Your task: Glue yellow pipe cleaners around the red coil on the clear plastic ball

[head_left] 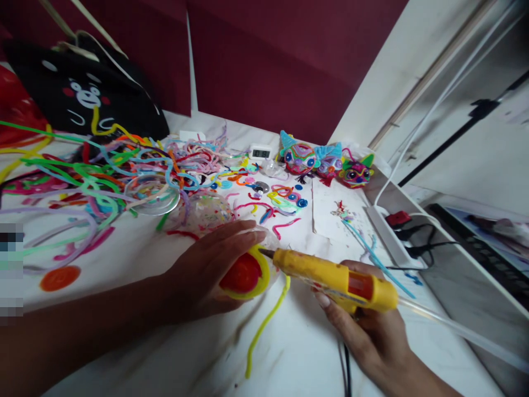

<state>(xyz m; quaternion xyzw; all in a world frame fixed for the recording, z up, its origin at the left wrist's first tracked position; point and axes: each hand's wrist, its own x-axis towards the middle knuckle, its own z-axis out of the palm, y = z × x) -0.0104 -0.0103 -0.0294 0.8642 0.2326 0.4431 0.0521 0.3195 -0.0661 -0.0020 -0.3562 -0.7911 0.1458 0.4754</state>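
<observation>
My left hand is wrapped around a clear plastic ball that carries a red disc ringed with yellow pipe cleaner. The yellow pipe cleaner's loose end trails down across the white table. My right hand grips a yellow hot glue gun by its handle. The gun's nozzle touches the yellow ring on the ball. A clear glue stick pokes out of the gun's back end.
A heap of coloured pipe cleaners covers the left of the white table. Three finished pipe-cleaner masks stand at the back. A small digital clock, a sheet of paper, a power strip and a black bear bag lie around.
</observation>
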